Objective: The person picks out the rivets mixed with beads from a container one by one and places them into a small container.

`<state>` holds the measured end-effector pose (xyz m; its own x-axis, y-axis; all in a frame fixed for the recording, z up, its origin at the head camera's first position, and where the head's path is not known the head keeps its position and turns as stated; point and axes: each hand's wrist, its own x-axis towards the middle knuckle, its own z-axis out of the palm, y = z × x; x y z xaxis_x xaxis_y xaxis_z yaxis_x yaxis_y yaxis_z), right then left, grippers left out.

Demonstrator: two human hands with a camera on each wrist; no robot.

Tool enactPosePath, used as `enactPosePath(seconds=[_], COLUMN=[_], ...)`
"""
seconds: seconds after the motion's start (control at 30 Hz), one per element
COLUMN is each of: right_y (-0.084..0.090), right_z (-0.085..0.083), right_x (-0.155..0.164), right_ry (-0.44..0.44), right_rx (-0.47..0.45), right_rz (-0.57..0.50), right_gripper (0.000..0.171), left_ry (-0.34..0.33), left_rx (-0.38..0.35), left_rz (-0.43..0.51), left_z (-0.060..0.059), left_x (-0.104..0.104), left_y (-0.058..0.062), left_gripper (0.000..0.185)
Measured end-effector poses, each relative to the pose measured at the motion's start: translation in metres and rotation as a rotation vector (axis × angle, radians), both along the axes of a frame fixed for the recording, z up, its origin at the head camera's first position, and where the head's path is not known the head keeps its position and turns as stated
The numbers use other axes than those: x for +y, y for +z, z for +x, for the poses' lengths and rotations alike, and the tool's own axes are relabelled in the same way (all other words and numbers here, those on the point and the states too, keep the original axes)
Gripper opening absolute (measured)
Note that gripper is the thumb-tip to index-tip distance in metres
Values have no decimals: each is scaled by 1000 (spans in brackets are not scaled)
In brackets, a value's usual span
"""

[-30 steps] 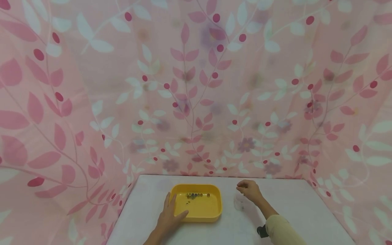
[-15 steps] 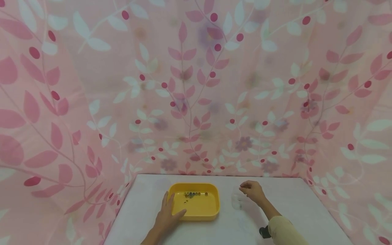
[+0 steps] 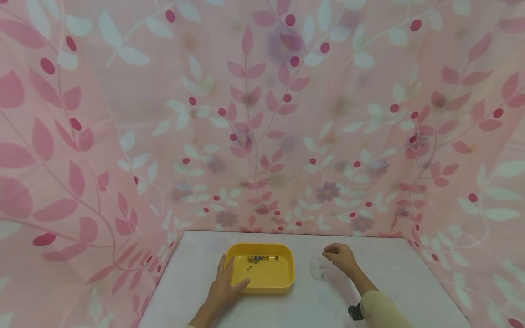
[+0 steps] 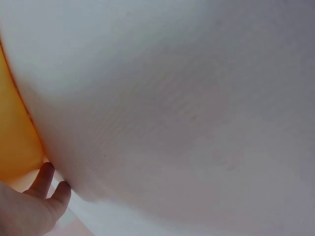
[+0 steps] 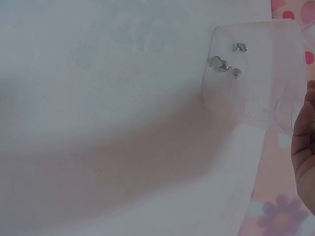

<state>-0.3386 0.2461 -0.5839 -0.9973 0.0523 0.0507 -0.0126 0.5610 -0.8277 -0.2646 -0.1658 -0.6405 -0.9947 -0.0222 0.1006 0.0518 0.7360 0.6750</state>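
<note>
A yellow tray (image 3: 266, 286) stands on the white-topped table, with several small round beads (image 3: 258, 259) lying in its back half. My left hand (image 3: 223, 287) rests against the tray's left side, fingers spread along the wall and thumb over the front rim. In the left wrist view, two fingertips reach the tray's corner. My right hand (image 3: 341, 259) has its fingertips drawn together at the back rim of a clear plastic container (image 3: 317, 266). Small metallic pieces (image 5: 220, 64) lie inside this container. I cannot tell whether the right fingertips pinch anything.
The white table (image 3: 311, 310) ends at a pink leaf-patterned curtain (image 3: 262, 136) at the back and both sides. A dark band (image 3: 356, 312) sits at the right wrist by the sleeve.
My right hand has shifted slightly right relative to the clear container, its fingertips still together. The left hand stays on the tray, and the beads have not moved.
</note>
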Motion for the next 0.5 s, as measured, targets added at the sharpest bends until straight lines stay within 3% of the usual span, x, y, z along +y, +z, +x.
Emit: enactPosePath(seconds=[0.5], right_y=[4], right_z=[6], right_x=[-3], right_ry=[-5], right_rx=[14], right_rz=[22], right_gripper=[12], left_ry=[10], left_rx=[-8], left_rz=[14], left_z=[-1], left_x=[0], left_y=[0], left_gripper=[95])
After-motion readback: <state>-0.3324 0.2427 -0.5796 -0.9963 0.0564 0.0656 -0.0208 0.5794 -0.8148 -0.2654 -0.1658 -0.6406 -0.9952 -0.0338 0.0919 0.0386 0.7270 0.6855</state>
